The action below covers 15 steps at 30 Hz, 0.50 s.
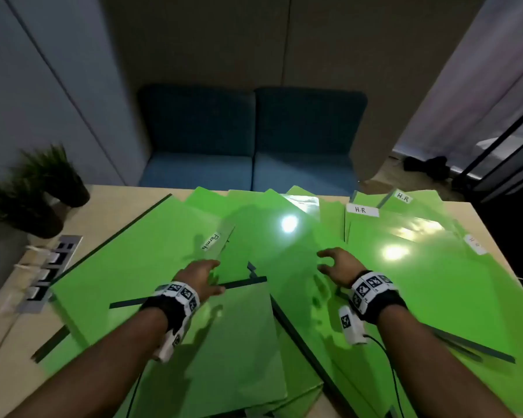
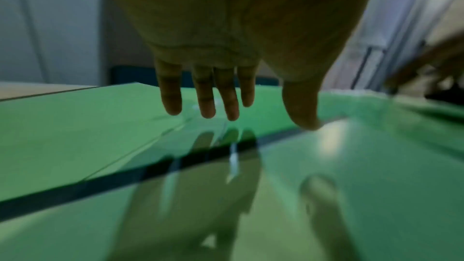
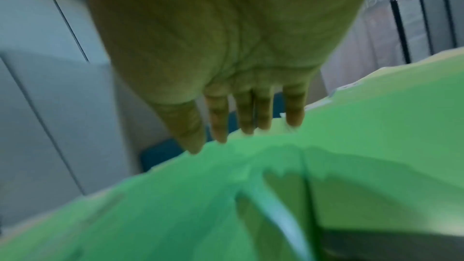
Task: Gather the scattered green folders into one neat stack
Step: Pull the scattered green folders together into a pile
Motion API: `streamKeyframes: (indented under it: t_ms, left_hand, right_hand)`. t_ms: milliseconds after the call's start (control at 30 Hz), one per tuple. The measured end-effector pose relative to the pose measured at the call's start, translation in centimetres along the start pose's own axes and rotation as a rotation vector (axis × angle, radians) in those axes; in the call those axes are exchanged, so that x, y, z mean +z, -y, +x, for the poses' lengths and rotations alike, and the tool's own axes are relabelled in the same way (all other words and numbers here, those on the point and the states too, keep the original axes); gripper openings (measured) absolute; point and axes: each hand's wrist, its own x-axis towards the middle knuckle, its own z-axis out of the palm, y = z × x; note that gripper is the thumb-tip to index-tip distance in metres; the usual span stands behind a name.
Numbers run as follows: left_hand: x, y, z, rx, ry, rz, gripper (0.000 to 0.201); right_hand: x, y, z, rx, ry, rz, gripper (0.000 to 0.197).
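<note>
Several glossy green folders (image 1: 284,242) with dark spines lie fanned and overlapping across the pale table (image 1: 127,203). One carries a "Permit" label (image 1: 210,241); two at the far right read "H.R" (image 1: 362,210). My left hand (image 1: 201,274) hovers over the dark spine (image 1: 242,283) of a near folder, fingers (image 2: 206,96) straight and holding nothing. My right hand (image 1: 334,262) hangs above the middle folders, fingers (image 3: 247,114) extended and loose, gripping nothing. Both wrist views show green folder surface (image 2: 75,126) (image 3: 376,126) just below the palms.
Two dark potted plants (image 1: 52,176) stand at the table's left edge beside a power socket strip (image 1: 52,270) with plugs. A blue sofa (image 1: 254,140) sits beyond the far edge. A cable (image 1: 393,369) trails from my right wrist.
</note>
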Motion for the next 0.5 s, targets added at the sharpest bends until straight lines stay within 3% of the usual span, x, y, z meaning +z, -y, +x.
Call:
streamKeyframes:
  t_ms: [67, 167, 233, 367, 500]
  left_hand:
    - [1.4, -0.5, -0.4, -0.007, 0.064, 0.219, 0.084]
    - [3.7, -0.1, -0.3, -0.047, 0.057, 0.231, 0.084]
    - [3.8, 0.3, 0.4, -0.059, 0.07, 0.191, 0.075]
    - [3.8, 0.3, 0.8, -0.07, 0.066, 0.168, 0.071]
    - [4.1, 0.2, 0.2, -0.075, 0.028, 0.144, 0.074]
  right_hand:
    - [0.7, -0.9, -0.1, 0.235, -0.132, -0.127, 0.05]
    - [3.5, -1.7, -1.4, 0.465, -0.066, -0.103, 0.058]
    - [5.3, -1.2, -2.2, 0.437, 0.022, -0.143, 0.064]
    - [5.4, 0.1, -2.5, 0.193, 0.118, -0.144, 0.064]
    - [0.7, -1.8, -0.8, 0.028, -0.029, 0.027, 0.059]
